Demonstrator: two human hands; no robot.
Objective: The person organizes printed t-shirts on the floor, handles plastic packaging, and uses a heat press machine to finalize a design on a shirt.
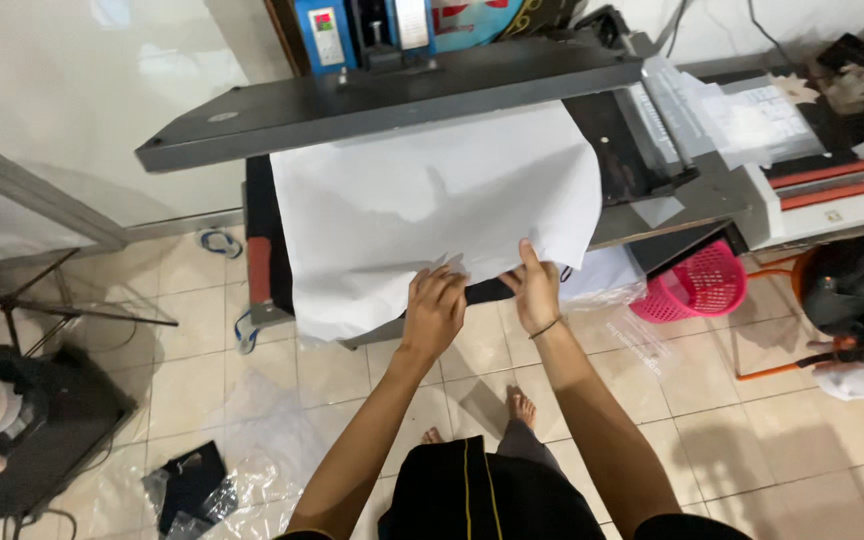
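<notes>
A large white sheet of paper (432,200) lies over a dark garment on the lower bed of a heat press (392,90), whose grey upper plate is raised above it. My left hand (434,310) pinches the sheet's near edge, fingers curled over it. My right hand (534,288), with a thin band on the wrist, grips the same edge a little to the right and lifts it. A strip of black fabric (487,291) shows under the lifted edge between my hands.
A pink plastic basket (697,283) sits on the floor at the right. A white machine with red bars (832,195) stands on the right bench. Clear plastic bags (252,460) and a dark folded garment (192,485) lie on the tiled floor. Black stand at left.
</notes>
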